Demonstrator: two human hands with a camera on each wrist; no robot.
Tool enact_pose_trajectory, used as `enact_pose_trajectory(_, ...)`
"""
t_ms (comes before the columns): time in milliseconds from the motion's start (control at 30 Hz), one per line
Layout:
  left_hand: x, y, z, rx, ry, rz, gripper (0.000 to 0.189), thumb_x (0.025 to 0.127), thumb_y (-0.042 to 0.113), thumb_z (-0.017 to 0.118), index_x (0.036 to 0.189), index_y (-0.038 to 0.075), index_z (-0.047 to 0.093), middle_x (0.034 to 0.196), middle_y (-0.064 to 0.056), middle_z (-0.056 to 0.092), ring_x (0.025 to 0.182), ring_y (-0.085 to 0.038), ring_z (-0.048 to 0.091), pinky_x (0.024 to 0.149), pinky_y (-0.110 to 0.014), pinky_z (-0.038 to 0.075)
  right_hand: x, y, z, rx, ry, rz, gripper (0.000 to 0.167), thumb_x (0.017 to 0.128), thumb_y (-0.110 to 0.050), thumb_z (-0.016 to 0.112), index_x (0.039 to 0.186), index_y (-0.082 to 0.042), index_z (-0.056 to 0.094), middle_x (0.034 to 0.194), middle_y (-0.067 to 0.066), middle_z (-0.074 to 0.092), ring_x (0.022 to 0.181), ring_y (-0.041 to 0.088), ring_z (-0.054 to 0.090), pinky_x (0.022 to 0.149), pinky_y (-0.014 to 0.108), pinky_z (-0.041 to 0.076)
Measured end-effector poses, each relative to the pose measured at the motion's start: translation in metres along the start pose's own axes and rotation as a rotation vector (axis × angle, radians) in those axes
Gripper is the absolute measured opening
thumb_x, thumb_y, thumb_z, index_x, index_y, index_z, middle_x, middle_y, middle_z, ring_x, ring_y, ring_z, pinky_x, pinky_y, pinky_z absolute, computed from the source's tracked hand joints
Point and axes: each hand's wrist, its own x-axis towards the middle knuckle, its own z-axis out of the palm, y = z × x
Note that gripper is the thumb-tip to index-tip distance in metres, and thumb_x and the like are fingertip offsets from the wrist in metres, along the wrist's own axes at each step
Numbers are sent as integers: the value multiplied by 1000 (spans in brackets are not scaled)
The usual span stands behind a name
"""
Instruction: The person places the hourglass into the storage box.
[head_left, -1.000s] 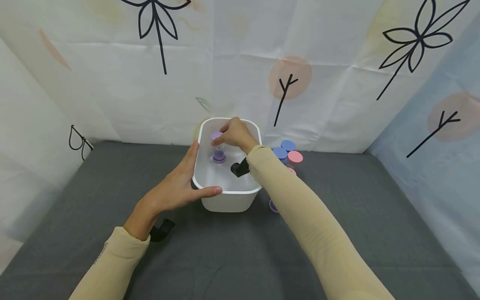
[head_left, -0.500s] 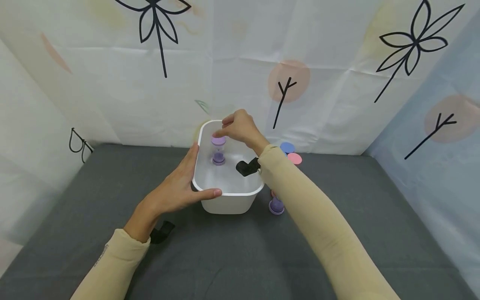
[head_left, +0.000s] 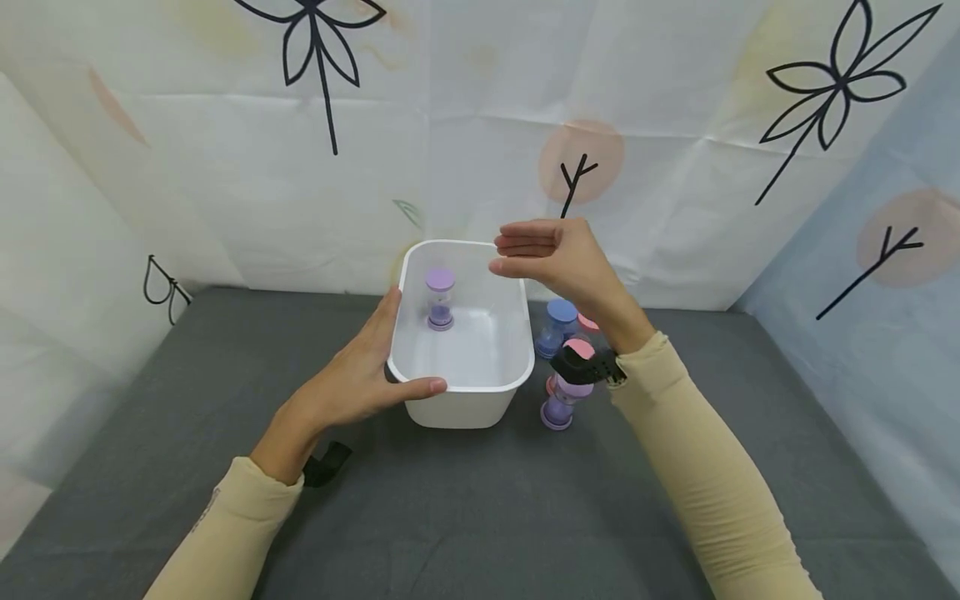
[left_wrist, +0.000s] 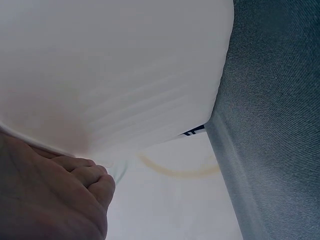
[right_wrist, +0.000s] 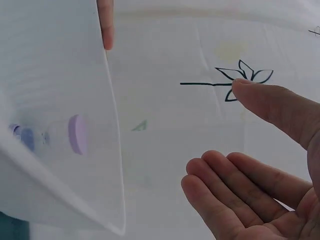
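Note:
Upright inside the white plastic bin (head_left: 480, 350), toward its left side, stands a purple-capped sand timer (head_left: 440, 300) with purple sand at the bottom. My left hand (head_left: 341, 375) spans the bin's near left corner, its fingers straight along the outer wall and its thumb lying at the front rim. In the left wrist view its fingers (left_wrist: 92, 177) lie against the bin's outside. Holding nothing, my right hand (head_left: 570, 258) hovers over the bin's right rim, fingers extended and thumb apart. The right wrist view shows the purple cap (right_wrist: 77, 134) through the bin's opening.
Right of the bin, several more sand timers stand close together: a blue one (head_left: 555, 329), a pink-capped one (head_left: 579, 346) and a purple one (head_left: 557, 410), partly hidden by my right wrist. A grey cloth (head_left: 450, 517) covers the table. A patterned white sheet (head_left: 480, 125) hangs behind.
My right hand has let go of the purple sand timer, left standing in the bin, and has moved up and right out of the bin. My left hand has stayed at the bin.

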Motion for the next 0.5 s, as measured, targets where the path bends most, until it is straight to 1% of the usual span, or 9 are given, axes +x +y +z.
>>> enact_pose_trajectory(167,0,-1,1,6,10,26,125,81,51,83,161,36,-11,168,8,3,150,-24,20,112,-57,31,-30,22,-19,40,39,1,55,85,-8,83,136,1,63,129,16,67,118,26,66,95,31,52)
enact_pose_trajectory(333,0,-2,1,10,14,25,125,81,51,83,162,34,-10,168,4,4,149,-22,20,112,-57,30,-54,47,-32,30,56,10,55,86,-9,82,136,2,61,127,13,69,114,20,68,93,28,52)
enact_pose_trajectory(367,0,-2,1,10,12,26,125,81,51,83,162,33,-10,169,4,4,149,-21,20,112,-58,30,-58,52,-34,31,55,7,56,86,-8,82,136,4,61,127,14,68,113,19,68,93,28,52)
enact_pose_trajectory(500,0,-2,1,0,7,22,124,82,50,82,162,33,-11,168,4,4,150,-22,20,112,-58,30,-69,71,-41,39,48,-16,55,86,-3,80,136,9,59,128,23,66,112,23,69,93,28,53)
